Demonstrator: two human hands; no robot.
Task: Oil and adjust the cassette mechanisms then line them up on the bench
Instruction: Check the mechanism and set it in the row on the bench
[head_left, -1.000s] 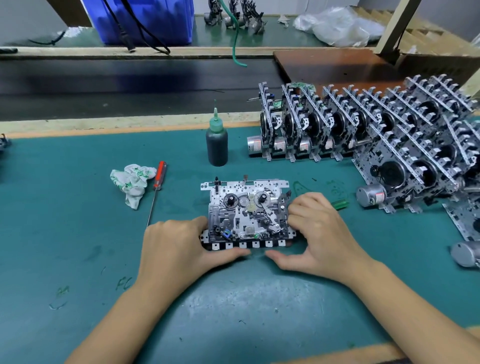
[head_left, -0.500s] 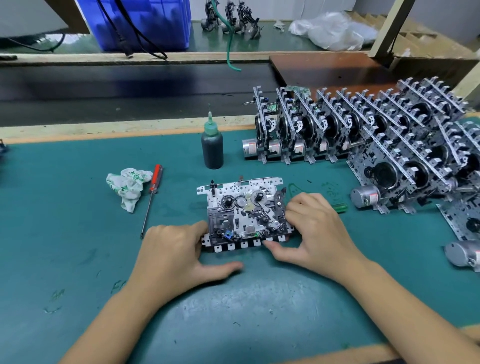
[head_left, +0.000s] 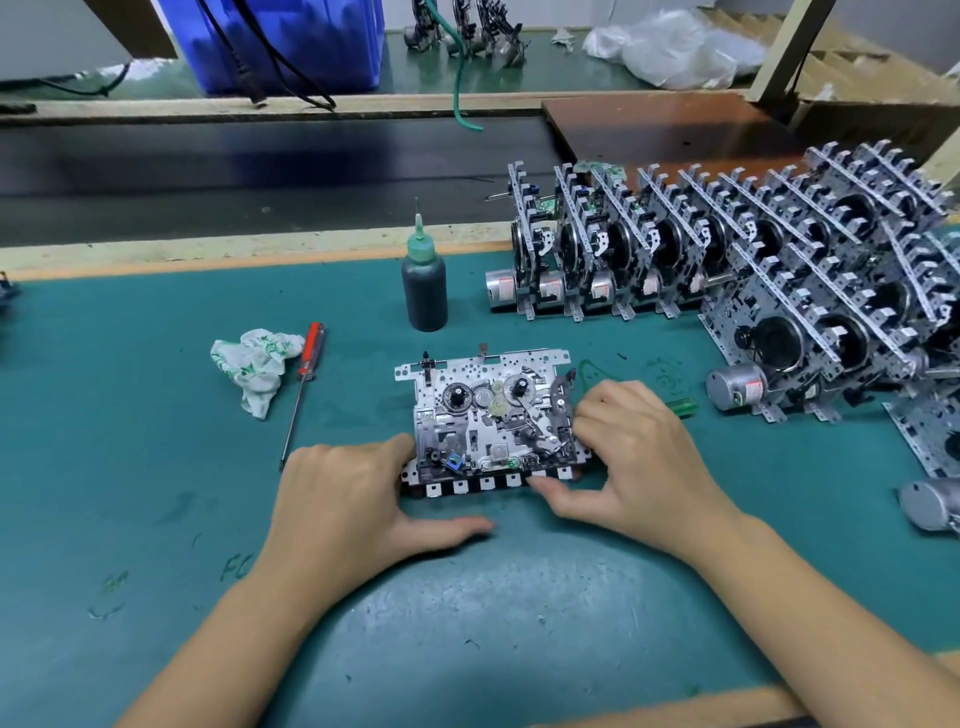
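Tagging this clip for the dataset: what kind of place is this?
Probably a small electronics assembly or repair bench. Cues: a row of identical cassette mechanisms stood on edge, one mechanism lying flat between both hands, and an oil bottle and screwdriver on a green mat.

The right hand (head_left: 631, 457) hides the cassette mechanism's (head_left: 488, 421) right edge.

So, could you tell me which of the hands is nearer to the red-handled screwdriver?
Left. The left hand lies just right of the screwdriver tip; the right hand is beyond the mechanism.
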